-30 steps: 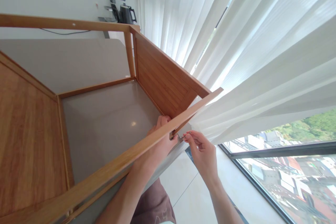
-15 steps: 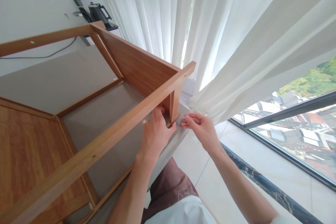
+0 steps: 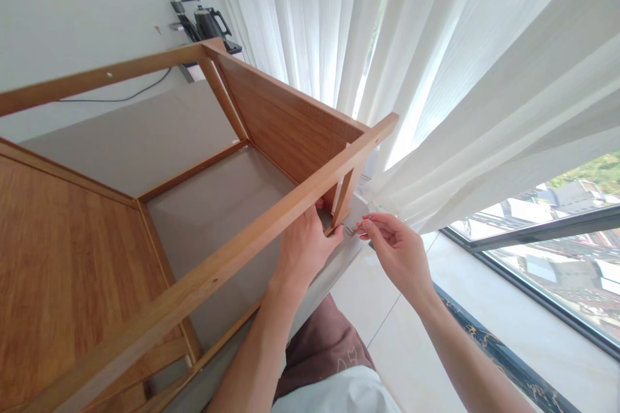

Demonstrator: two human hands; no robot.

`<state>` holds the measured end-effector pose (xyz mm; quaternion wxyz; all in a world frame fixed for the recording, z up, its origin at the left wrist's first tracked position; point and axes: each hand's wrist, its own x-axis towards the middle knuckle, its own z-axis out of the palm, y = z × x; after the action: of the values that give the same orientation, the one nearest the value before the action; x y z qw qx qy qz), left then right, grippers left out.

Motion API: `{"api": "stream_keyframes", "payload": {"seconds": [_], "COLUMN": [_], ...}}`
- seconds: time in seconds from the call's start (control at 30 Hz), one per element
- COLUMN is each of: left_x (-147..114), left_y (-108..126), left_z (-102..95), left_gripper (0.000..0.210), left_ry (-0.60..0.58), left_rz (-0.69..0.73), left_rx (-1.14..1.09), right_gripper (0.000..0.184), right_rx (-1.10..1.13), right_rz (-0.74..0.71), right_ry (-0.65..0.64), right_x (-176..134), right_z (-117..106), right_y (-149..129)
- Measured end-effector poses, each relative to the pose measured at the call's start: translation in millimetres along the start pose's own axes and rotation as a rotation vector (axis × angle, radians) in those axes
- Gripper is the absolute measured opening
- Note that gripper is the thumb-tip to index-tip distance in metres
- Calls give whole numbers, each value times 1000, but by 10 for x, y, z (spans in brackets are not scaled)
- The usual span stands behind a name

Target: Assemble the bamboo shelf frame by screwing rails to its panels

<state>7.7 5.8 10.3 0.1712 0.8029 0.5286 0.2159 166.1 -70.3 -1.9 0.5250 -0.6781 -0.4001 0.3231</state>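
My right hand (image 3: pixel 394 255) pinches a thin bent metal hex key (image 3: pixel 357 230) between thumb and fingers. The key's far end reaches the lower corner of a wooden furniture frame (image 3: pixel 271 216), by the foot of its short post (image 3: pixel 345 197). My left hand (image 3: pixel 305 245) reaches under the long top rail and is closed around that same corner. Its thumb lies along the near side, close to the key's tip, while some of its fingers are hidden behind the wood. The exact spot where the key meets the wood is too small to make out.
The frame stands on a grey-covered surface (image 3: pixel 213 213), with wooden panels on two sides. A black kettle (image 3: pixel 208 24) stands behind it by the wall. White curtains (image 3: pixel 300 26) hang close beyond the corner. A window (image 3: pixel 557 251) is at the right, above pale floor tiles.
The view has swung a little, so the frame and both hands sit further right. The right hand has turned slightly with the hex key; the left hand keeps its hold on the corner.
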Motion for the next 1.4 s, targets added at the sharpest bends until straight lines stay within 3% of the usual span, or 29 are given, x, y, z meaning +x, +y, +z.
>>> {"api": "stream_keyframes", "payload": {"seconds": [0.3,0.47,0.63,0.9,1.0,1.1,1.2,1.4], "left_x": [4,7,-1,-6,-1,2,0,-2], "left_y": [20,37,27,11,9,20,38,59], "left_z": [-33,-52,-32,-3,2,-4,-15,-26], "left_gripper": [45,46,46,42,40,38,38,42], "left_ry": [10,-14,-22,2,-2,-1,8,-28], "left_rz": [6,0,14,24,22,16,12,-39], "left_rx": [-32,-16,9,-9,-45,-72,-68,9], "right_gripper": [16,11,15,24,18,12,24,38], "right_rx": [-290,-468,-584,-656,-589,-386,-100,182], "right_rz": [-242,-466,-655,-795,-663,-334,-32,210], "right_ry": [7,40,42,-14,26,53,8,-26], "right_x": [-30,-96,-125,-126,-128,-90,-17,99], "right_z": [7,13,-9,-15,9,29,35,11], "right_y": [23,43,68,113,66,-10,-47,22]}}
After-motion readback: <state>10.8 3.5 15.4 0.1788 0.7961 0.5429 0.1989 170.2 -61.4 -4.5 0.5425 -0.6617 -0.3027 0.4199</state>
